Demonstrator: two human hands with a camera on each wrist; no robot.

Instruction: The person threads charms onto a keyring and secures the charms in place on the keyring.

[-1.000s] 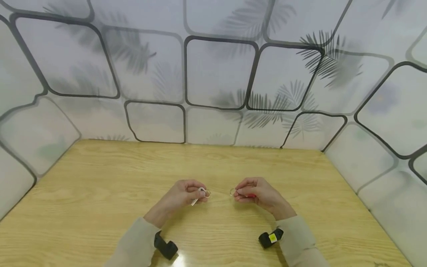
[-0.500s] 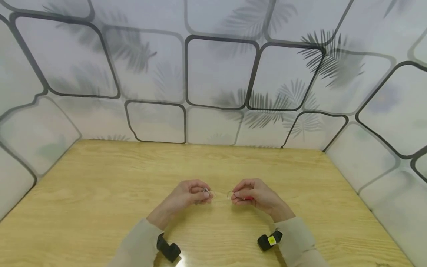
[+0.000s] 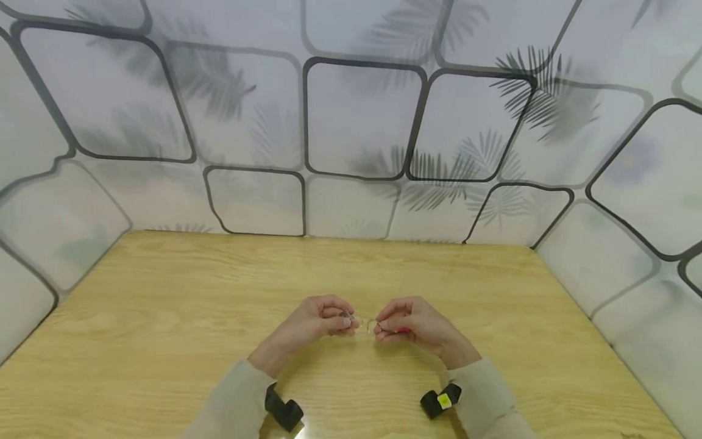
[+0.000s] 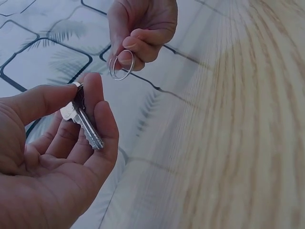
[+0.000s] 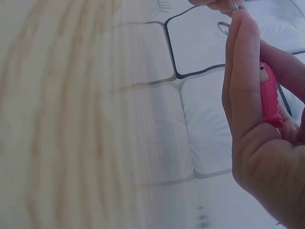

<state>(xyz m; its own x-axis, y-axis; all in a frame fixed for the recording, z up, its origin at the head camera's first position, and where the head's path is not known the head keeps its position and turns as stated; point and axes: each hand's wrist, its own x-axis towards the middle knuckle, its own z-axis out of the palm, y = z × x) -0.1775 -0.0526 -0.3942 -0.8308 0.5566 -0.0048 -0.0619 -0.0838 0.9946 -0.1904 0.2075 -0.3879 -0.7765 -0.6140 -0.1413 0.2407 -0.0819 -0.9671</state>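
Between thumb and fingers my left hand (image 3: 323,318) pinches a silver key (image 4: 85,125), its toothed blade slanting down across the fingers in the left wrist view. A thin ring at these fingertips points toward the other hand. My right hand (image 3: 412,323) holds a split key ring (image 4: 132,68) at its fingertips, the loop sticking out toward the key. A pink-red plastic fob (image 5: 269,95) lies inside the right palm, partly hidden by the fingers. The two hands face each other over the table, the rings close together in the head view.
A wood-grain table (image 3: 219,274) spreads beneath both hands. Patterned fabric walls (image 3: 356,122) with dark outlines and leaf prints stand along its back and sides. Black wrist cameras (image 3: 284,411) sit at both beige sleeves (image 3: 233,396).
Both hands have moved toward each other, the left one rightward and the right one slightly leftward. The gap between the rings has narrowed, and the key blade has turned out of sight in the head view.
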